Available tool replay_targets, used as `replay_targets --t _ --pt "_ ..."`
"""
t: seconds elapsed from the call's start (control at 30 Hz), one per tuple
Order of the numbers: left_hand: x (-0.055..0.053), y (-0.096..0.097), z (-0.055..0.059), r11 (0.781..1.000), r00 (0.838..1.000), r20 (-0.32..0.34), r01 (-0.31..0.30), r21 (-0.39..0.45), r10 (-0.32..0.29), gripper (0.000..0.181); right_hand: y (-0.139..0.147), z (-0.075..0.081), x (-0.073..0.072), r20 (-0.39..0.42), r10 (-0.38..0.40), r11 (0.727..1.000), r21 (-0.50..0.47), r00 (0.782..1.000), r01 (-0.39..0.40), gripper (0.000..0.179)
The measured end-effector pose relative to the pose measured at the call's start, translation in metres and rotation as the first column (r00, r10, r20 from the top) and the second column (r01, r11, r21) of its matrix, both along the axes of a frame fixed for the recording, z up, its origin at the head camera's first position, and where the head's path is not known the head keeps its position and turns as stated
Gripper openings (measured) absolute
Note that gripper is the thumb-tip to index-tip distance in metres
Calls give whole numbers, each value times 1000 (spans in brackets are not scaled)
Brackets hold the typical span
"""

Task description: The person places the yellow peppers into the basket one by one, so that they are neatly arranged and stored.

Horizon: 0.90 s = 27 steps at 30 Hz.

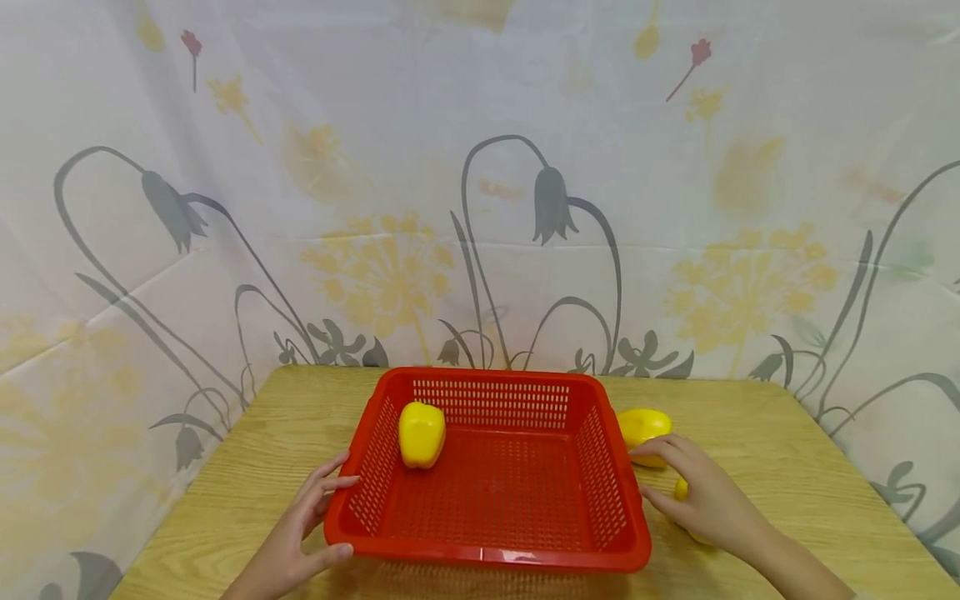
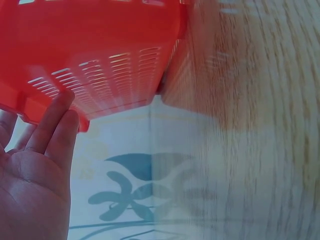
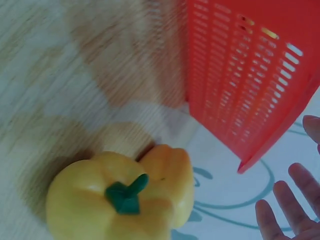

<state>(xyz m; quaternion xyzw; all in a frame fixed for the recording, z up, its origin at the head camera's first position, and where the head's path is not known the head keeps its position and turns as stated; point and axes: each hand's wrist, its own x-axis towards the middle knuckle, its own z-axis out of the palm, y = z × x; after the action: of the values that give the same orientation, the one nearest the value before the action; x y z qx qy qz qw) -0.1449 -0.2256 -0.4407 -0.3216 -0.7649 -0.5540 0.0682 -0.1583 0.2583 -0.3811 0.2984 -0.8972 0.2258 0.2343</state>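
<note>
A red plastic basket with slotted walls sits on the wooden table, and one yellow bell pepper stands inside it at the left. At the basket's left side is my left hand; its fairly straight fingers touch the outer wall near the rim, thumb by the front corner. My right hand hovers by the right rim, fingers extended and spread, holding nothing. Beneath and beside it lie two more yellow peppers: one with a green stem, mostly hidden in the head view, and another against the basket's right side.
The light wooden table extends on both sides of the basket. A pale cloth printed with flowers hangs behind and around the table.
</note>
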Motion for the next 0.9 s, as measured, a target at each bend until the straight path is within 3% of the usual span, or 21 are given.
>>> replay_targets --t 0.23,0.9 --pt "1 1 1 1000 1000 -3 -4 -1 4 60 11 -10 2 -34 -11 1000 -23 999 11 50" --pt "1 1 2 1000 1000 12 -4 1 4 58 55 -45 0 -1 -79 996 -48 997 79 48"
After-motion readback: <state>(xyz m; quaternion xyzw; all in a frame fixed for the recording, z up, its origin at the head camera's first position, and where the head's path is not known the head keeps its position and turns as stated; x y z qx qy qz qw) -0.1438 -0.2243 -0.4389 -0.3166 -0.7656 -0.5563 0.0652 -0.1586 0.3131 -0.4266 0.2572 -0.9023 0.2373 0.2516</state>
